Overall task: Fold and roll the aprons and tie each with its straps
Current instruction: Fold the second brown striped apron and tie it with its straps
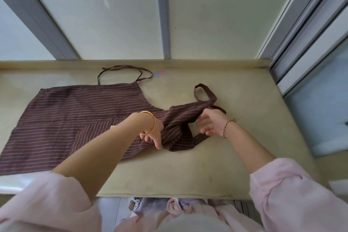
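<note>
Head view: left grip (153,134) pinches apron (75,118) at its bunched bib, right grip (210,124) at a strap (198,138), hold unclear; I'd flatten bib square to bench (188,171) front edge before folding.
</note>
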{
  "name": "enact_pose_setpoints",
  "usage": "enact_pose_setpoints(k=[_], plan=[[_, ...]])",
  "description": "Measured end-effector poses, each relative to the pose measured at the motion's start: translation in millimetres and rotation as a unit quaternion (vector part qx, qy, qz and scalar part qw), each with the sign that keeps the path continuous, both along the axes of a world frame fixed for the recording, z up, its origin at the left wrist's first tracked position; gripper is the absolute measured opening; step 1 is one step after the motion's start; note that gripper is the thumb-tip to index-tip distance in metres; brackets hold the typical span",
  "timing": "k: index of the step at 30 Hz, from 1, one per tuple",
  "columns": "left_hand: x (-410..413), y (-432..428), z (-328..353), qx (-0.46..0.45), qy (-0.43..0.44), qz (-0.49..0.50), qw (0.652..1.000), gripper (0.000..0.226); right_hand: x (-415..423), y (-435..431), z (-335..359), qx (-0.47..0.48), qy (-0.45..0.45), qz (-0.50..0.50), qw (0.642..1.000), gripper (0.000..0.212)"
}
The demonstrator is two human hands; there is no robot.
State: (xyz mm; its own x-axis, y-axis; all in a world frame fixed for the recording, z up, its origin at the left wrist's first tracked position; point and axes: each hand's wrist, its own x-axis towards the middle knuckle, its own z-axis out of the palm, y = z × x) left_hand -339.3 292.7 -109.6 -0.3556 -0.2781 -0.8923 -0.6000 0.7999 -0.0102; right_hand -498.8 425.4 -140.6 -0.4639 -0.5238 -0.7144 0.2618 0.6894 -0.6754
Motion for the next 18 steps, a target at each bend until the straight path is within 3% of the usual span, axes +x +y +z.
enact_pose_setpoints(k=[2, 9, 14, 16, 18], plan=[[-1.8, 1.0, -0.6, -0.01, 0.002, -0.02, 1.0, 0.056, 6.2, 3.7, -8.6, -0.014, -0.069, -0.007, 0.998, 0.02], [0.0, -6.6, 7.1, -0.002, 0.029, -0.005, 1.0, 0.048, 27.5, -9.8, -23.3, -0.003, -0.11, -0.014, 0.994, 0.039], [4.5, -19.9, 13.7, 0.002, 0.056, 0.049, 0.997, 0.036, 36.1, -19.9, -20.0, -0.044, -0.228, -0.127, 0.964, 0.02], [5.4, -23.7, 17.6, -0.001, 0.064, 0.065, 0.996, 0.036, 29.0, -26.3, -10.3, -0.082, -0.211, -0.158, 0.961, 0.02], [5.3, -24.6, 20.8, -0.007, 0.06, 0.063, 0.996, 0.041, 15.4, -34.8, 7.9, -0.151, -0.135, -0.197, 0.959, 0.014]])
